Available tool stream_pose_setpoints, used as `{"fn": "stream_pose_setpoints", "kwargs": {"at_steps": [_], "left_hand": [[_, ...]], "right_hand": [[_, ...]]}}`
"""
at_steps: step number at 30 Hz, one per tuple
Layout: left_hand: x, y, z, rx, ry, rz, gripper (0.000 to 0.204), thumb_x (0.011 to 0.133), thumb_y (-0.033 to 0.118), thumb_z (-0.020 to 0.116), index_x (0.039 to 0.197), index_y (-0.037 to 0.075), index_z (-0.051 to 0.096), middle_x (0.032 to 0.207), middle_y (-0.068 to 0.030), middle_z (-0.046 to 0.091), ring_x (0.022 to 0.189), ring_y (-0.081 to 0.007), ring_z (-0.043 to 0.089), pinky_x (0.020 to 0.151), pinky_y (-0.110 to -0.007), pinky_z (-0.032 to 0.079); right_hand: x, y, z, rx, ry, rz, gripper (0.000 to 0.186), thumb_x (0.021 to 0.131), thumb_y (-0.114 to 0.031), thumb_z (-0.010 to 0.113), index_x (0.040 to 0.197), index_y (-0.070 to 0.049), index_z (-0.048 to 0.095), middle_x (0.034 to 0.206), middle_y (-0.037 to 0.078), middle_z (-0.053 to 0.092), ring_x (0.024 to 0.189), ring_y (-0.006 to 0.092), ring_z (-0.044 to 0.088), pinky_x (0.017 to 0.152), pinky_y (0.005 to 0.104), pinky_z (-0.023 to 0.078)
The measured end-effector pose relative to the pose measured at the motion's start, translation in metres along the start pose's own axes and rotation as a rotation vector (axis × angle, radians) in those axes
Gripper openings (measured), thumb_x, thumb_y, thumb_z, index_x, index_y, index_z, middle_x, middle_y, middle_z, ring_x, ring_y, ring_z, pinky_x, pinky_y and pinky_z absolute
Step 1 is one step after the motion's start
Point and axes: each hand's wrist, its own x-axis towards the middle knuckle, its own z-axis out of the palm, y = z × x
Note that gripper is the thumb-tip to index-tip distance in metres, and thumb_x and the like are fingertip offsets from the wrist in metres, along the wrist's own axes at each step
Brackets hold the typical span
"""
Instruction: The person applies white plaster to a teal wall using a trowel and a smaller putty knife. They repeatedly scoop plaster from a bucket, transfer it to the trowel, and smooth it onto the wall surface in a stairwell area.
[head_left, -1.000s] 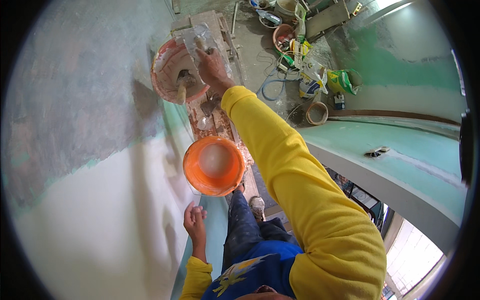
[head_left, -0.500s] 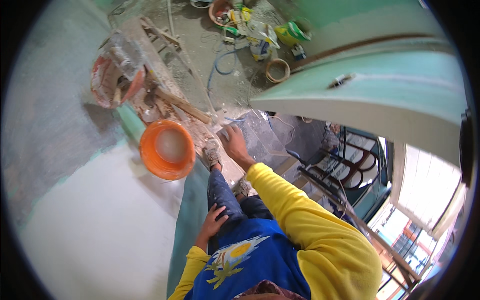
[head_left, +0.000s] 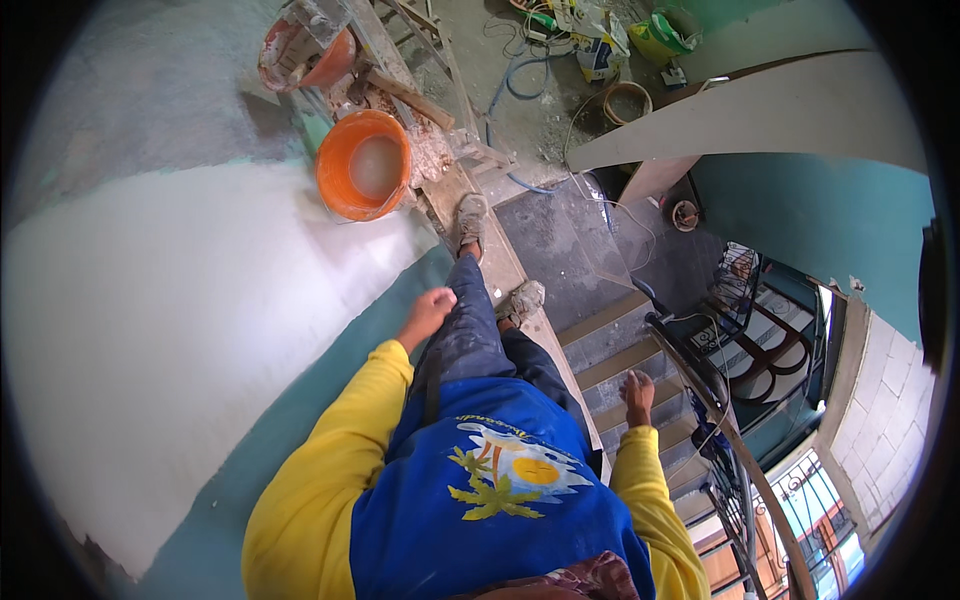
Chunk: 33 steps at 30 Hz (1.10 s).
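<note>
Both hands, left hand (head_left: 428, 310) and right hand (head_left: 634, 389), are now lowered and empty, withdrawn from the orange bucket (head_left: 363, 165) at upper left.

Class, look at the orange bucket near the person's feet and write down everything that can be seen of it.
The orange bucket is round, open-topped and looks like plastic, its rim and sides smeared with pale splashes. It stands upright and holds a whitish, milky mix that fills much of it. It sits on a wooden plank, ahead of the person's shoe, close against the white plastered wall. Neither hand touches it.
</note>
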Motion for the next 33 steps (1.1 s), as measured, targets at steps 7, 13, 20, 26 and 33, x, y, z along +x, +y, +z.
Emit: {"fn": "stream_pose_setpoints", "kwargs": {"at_steps": [7,13,20,26,33], "left_hand": [[0.096,-0.022,-0.159,-0.601,0.401,-0.15,0.034,0.095,0.021,0.066,0.126,0.009,0.063,0.115,-0.0069,0.066,0.11,-0.0207,0.06,0.088,-0.041,0.053],[0.172,0.0,-0.252,-0.208,0.34,-0.079,0.047,0.091,0.008,0.065,0.137,0.003,0.057,0.137,-0.0145,0.059,0.13,-0.0252,0.053,0.096,-0.04,0.053],[0.146,0.098,-0.246,-0.591,0.576,-0.379,0.012,0.082,0.015,0.062,0.094,0.013,0.061,0.082,-0.0017,0.055,0.07,-0.0197,0.054,0.066,-0.039,0.045],[0.118,0.191,-0.212,-1.129,0.527,-0.289,0.03,0.096,0.034,0.054,0.072,0.018,0.047,0.06,0.0029,0.042,0.058,-0.0163,0.044,0.071,-0.041,0.044],[0.043,0.265,-0.135,-0.723,0.412,-0.036,0.035,0.102,0.034,0.053,0.072,0.02,0.041,0.059,0.0044,0.038,0.051,-0.0143,0.038,0.06,-0.034,0.041]], "right_hand": [[-0.072,0.038,-0.016,-0.029,0.053,0.06,0.04,0.099,-0.028,0.069,0.13,-0.002,0.063,0.092,0.011,0.071,0.071,0.0201,0.069,0.061,0.0318,0.056],[-0.079,0.046,0.012,-0.31,0.056,-0.022,0.061,0.094,-0.046,0.068,0.126,0.006,0.064,0.108,0.026,0.073,0.1,0.0374,0.073,0.093,0.0446,0.055],[-0.054,-0.027,0.06,-0.362,0.011,-0.138,0.048,0.095,-0.044,0.067,0.123,-0.005,0.069,0.119,0.024,0.071,0.114,0.0412,0.067,0.099,0.0462,0.052],[-0.075,-0.108,0.128,-0.003,0.236,-0.481,0.039,0.095,-0.034,0.068,0.123,-0.006,0.068,0.113,0.022,0.072,0.108,0.0403,0.068,0.096,0.0474,0.053],[-0.131,-0.187,0.155,-0.154,-0.017,-0.756,0.033,0.092,-0.027,0.069,0.116,-0.004,0.069,0.112,0.021,0.069,0.112,0.0415,0.064,0.096,0.0513,0.051]]}}
